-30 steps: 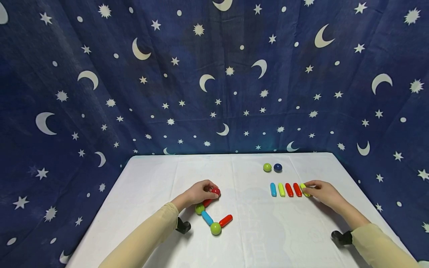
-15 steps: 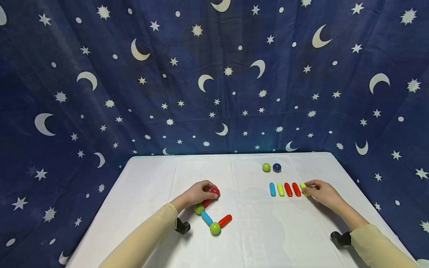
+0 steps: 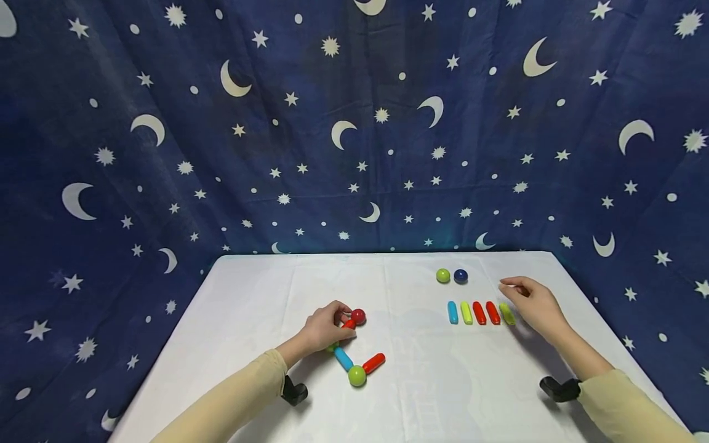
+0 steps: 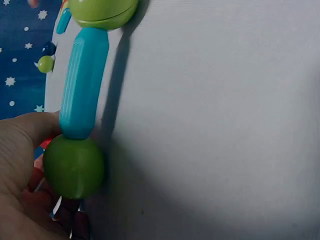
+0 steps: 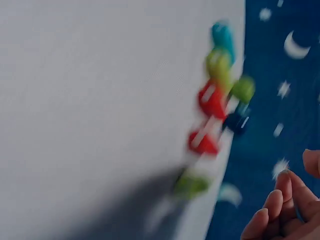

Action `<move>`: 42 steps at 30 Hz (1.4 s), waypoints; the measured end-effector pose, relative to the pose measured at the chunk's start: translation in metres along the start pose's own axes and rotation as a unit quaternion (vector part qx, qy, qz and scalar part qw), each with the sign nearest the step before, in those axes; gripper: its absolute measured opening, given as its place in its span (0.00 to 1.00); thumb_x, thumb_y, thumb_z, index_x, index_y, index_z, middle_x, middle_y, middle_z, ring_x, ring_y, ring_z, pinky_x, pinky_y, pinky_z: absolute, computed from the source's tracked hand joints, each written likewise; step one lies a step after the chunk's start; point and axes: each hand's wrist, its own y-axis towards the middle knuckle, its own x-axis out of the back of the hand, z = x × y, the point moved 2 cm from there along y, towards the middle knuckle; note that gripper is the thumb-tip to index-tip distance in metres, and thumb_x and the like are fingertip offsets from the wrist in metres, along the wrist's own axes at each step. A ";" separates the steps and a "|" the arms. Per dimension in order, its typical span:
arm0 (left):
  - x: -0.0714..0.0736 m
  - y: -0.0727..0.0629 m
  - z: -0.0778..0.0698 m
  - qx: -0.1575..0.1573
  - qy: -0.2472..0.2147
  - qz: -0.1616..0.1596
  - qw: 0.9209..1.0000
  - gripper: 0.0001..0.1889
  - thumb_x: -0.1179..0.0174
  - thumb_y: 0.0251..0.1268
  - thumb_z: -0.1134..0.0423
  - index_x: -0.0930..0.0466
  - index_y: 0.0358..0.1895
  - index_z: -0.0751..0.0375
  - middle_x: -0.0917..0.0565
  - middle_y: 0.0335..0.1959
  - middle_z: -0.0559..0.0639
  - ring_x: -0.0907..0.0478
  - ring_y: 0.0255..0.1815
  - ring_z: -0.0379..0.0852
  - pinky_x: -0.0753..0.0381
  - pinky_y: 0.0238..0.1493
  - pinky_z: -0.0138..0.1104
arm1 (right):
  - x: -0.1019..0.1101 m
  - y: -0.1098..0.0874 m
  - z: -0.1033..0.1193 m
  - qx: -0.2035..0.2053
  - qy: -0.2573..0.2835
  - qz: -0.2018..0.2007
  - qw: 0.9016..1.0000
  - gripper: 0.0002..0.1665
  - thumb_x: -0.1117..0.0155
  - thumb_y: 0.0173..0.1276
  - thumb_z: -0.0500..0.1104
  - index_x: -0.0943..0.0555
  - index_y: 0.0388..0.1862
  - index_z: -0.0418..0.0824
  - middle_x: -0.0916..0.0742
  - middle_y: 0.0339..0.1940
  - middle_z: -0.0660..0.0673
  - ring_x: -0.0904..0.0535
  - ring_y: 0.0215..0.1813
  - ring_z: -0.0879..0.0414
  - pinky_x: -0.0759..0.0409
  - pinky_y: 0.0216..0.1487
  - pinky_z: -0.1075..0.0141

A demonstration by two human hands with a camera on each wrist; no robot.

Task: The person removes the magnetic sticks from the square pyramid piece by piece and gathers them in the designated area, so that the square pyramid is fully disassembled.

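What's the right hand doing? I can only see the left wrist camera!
Observer: The right hand is hovering over the table, holding nothing.
Operator: I see a short blue plastic stick far off, top left. Is it alone?
Observer: No, the head view shows it's one of five sticks in a row: blue, yellow, red, red, yellow.
Operator: And what's past the left hand, at the end of the thing being built?
Observer: A shiny, round red plastic ball.
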 end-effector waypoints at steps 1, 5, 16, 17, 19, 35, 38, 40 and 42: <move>-0.001 0.000 0.000 -0.008 0.005 -0.001 1.000 0.25 0.25 0.59 0.55 0.21 0.58 0.54 0.21 0.37 0.42 0.29 0.41 0.45 0.33 0.44 0.41 | -0.004 0.000 0.010 0.011 0.008 0.005 1.000 0.32 0.44 0.79 0.59 0.22 0.64 0.34 0.19 0.44 0.39 0.27 0.43 0.47 0.28 0.39 0.60; -0.004 0.006 -0.005 -0.049 0.015 0.017 0.999 0.21 0.28 0.63 0.56 0.17 0.59 0.49 0.18 0.40 0.40 0.28 0.43 0.44 0.31 0.46 0.42 | -0.032 -0.002 0.051 0.070 0.043 0.049 0.995 0.27 0.39 0.78 0.55 0.20 0.64 0.38 0.15 0.44 0.44 0.23 0.44 0.50 0.24 0.42 0.60; -0.013 0.022 -0.010 -0.092 -0.020 0.105 0.990 0.18 0.30 0.67 0.58 0.15 0.59 0.45 0.17 0.42 0.38 0.24 0.44 0.40 0.25 0.50 0.37 | -0.155 -0.007 0.116 0.163 0.077 0.283 0.942 0.31 0.27 0.68 0.45 0.23 0.69 0.43 0.15 0.55 0.50 0.21 0.59 0.51 0.25 0.64 0.49; -0.012 0.022 -0.009 -0.095 -0.026 0.107 0.989 0.18 0.30 0.67 0.59 0.16 0.59 0.46 0.18 0.42 0.38 0.24 0.44 0.41 0.26 0.51 0.38 | -0.161 -0.007 0.116 0.160 0.076 0.290 0.940 0.32 0.26 0.67 0.45 0.23 0.69 0.44 0.15 0.55 0.50 0.21 0.58 0.51 0.25 0.64 0.49; -0.011 0.023 -0.006 -0.101 -0.038 0.111 0.988 0.17 0.31 0.68 0.60 0.17 0.58 0.47 0.18 0.42 0.40 0.25 0.45 0.41 0.26 0.53 0.38 | -0.170 -0.005 0.116 0.154 0.072 0.293 0.941 0.31 0.24 0.65 0.44 0.22 0.67 0.45 0.16 0.54 0.52 0.22 0.55 0.52 0.25 0.62 0.50; -0.004 0.022 0.001 -0.082 -0.084 0.120 0.986 0.12 0.31 0.69 0.60 0.15 0.53 0.47 0.18 0.42 0.41 0.25 0.46 0.43 0.28 0.55 0.40 | -0.180 0.000 0.113 0.114 0.119 0.299 0.940 0.24 0.24 0.65 0.45 0.17 0.60 0.52 0.17 0.48 0.52 0.26 0.50 0.51 0.27 0.52 0.57; -0.004 0.023 0.001 -0.076 -0.095 0.120 0.985 0.12 0.31 0.68 0.59 0.13 0.53 0.47 0.16 0.44 0.40 0.24 0.47 0.43 0.28 0.56 0.41 | -0.179 0.000 0.111 0.112 0.128 0.304 0.937 0.22 0.24 0.65 0.46 0.16 0.58 0.51 0.16 0.47 0.52 0.26 0.49 0.51 0.27 0.51 0.57; -0.004 0.023 0.001 -0.074 -0.098 0.120 0.985 0.11 0.30 0.68 0.59 0.12 0.52 0.47 0.16 0.45 0.39 0.24 0.47 0.43 0.27 0.57 0.42 | -0.179 0.000 0.111 0.113 0.132 0.307 0.936 0.21 0.24 0.66 0.46 0.16 0.57 0.51 0.16 0.47 0.51 0.26 0.48 0.51 0.27 0.50 0.58; -0.004 0.022 0.001 -0.073 -0.100 0.121 0.985 0.11 0.30 0.68 0.59 0.12 0.51 0.47 0.15 0.45 0.39 0.24 0.47 0.43 0.28 0.57 0.42 | -0.180 -0.001 0.110 0.115 0.134 0.310 0.934 0.21 0.24 0.66 0.46 0.16 0.57 0.51 0.16 0.46 0.51 0.26 0.47 0.51 0.28 0.49 0.58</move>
